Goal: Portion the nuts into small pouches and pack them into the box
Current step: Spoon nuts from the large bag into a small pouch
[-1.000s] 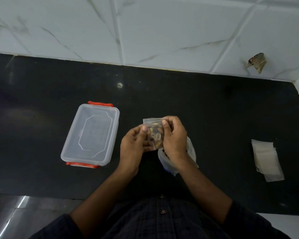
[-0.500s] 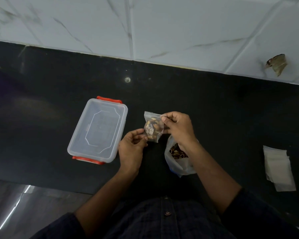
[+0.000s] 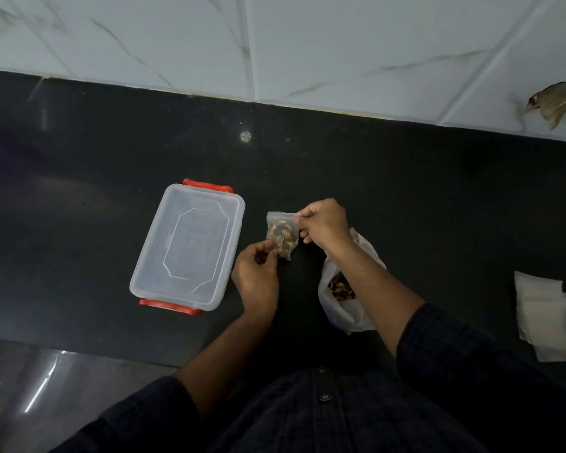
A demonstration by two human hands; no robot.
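- Pouch [image 3: 281,235]: we find one small clear pouch, filled with nuts, held above the black counter [image 3: 406,191] between both hands.
- Right hand [image 3: 324,225]: we note its thumb and forefinger pinching the pouch's upper right corner; the other fingers are curled.
- Left hand [image 3: 255,276]: we see its fingertips curled at the pouch's lower left edge. Contact seems likely, but whether they truly pinch it we cannot tell.
- Box [image 3: 188,245]: a clear plastic box with red clips lies on the counter just left of the left hand, its lid on.
- Nut bag [image 3: 343,295]: a white plastic bag of nuts lies under the right forearm, near the body side of the right hand.
- Empty pouches [image 3: 544,317]: a small stack lies well to the right of the right hand.
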